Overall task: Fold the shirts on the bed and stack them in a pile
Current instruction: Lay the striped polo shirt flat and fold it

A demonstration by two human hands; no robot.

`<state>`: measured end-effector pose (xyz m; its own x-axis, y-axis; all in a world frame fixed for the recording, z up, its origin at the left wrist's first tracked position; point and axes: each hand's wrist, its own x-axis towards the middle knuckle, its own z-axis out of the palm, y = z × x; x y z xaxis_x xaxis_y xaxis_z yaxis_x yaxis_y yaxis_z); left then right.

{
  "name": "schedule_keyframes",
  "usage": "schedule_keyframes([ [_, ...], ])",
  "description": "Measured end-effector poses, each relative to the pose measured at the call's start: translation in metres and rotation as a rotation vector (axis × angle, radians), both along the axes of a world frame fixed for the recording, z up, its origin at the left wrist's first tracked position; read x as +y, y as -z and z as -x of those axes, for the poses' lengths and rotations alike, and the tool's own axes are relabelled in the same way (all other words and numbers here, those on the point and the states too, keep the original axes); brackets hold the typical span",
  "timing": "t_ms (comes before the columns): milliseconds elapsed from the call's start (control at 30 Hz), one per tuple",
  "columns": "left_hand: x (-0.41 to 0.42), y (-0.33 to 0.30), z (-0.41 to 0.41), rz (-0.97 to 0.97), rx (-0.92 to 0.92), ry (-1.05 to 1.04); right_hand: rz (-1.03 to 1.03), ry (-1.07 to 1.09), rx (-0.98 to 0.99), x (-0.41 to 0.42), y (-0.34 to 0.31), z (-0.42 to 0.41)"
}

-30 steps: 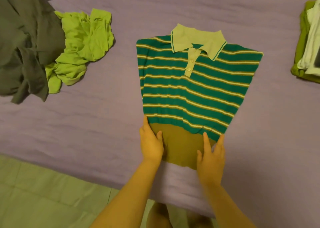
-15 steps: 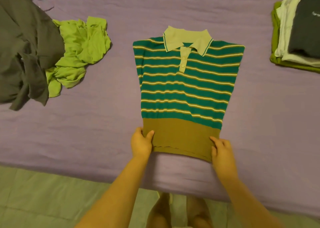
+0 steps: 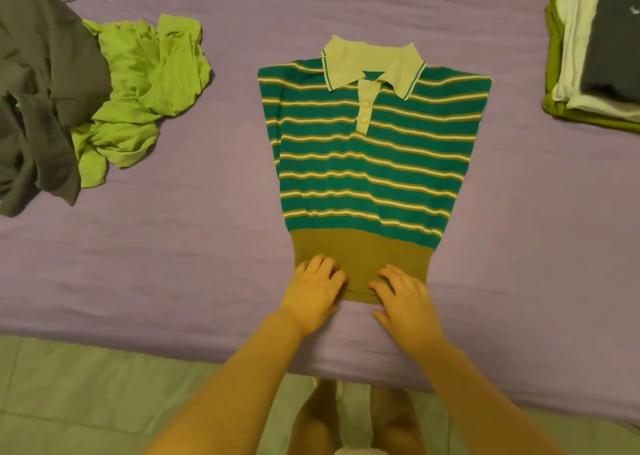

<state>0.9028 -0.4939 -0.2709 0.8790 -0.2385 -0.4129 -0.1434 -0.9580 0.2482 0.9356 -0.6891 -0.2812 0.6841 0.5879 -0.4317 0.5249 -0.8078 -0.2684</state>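
Observation:
A green polo shirt (image 3: 370, 164) with white and yellow stripes, a pale collar and a brown hem band lies face up on the purple bed (image 3: 173, 247), sleeves tucked under. My left hand (image 3: 317, 288) and my right hand (image 3: 403, 295) sit close together at the middle of the hem, fingers curled over the brown band and thumbs at its edge, gripping it. A pile of folded shirts (image 3: 588, 74) lies at the right edge, with a dark one on top of a white and a green one.
A crumpled lime-green shirt (image 3: 145, 84) and a dark grey garment (image 3: 41, 91) lie heaped at the left of the bed. The bed's near edge runs just below my wrists, with pale green floor tiles (image 3: 86, 402) beneath.
My hands slid from the hem's two outer corners inward to its middle. The brown band, partly tucked a second ago, now lies flat and full width.

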Motion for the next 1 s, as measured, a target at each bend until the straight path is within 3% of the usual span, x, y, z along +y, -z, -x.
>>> schedule_keyframes([
  [200,-0.003,0.004,-0.009,-0.056,-0.052,-0.021,-0.032,-0.034,-0.088,0.002,0.001,-0.019],
  [300,-0.001,0.0,-0.015,-0.027,-0.024,-0.019,-0.101,0.109,-0.015,0.004,-0.008,-0.033],
  [400,-0.001,-0.014,-0.034,0.061,0.068,-0.251,-0.097,0.321,0.138,0.008,-0.022,-0.058],
  [533,0.012,-0.032,-0.08,0.12,0.019,-0.5,-0.134,0.349,0.095,0.012,-0.032,-0.107],
  [667,0.039,-0.047,-0.143,0.102,-0.085,-0.626,-0.096,0.27,0.07,0.017,-0.046,-0.181],
  [767,0.057,-0.053,-0.188,0.148,-0.143,-0.715,-0.176,0.258,0.102,0.027,-0.056,-0.234],
  [900,0.069,-0.055,-0.236,0.186,-0.192,-0.739,-0.262,0.37,0.252,0.043,-0.059,-0.285],
  [1000,0.075,-0.048,-0.263,0.188,-0.173,-0.732,-0.195,0.416,0.211,0.054,-0.057,-0.31],
])
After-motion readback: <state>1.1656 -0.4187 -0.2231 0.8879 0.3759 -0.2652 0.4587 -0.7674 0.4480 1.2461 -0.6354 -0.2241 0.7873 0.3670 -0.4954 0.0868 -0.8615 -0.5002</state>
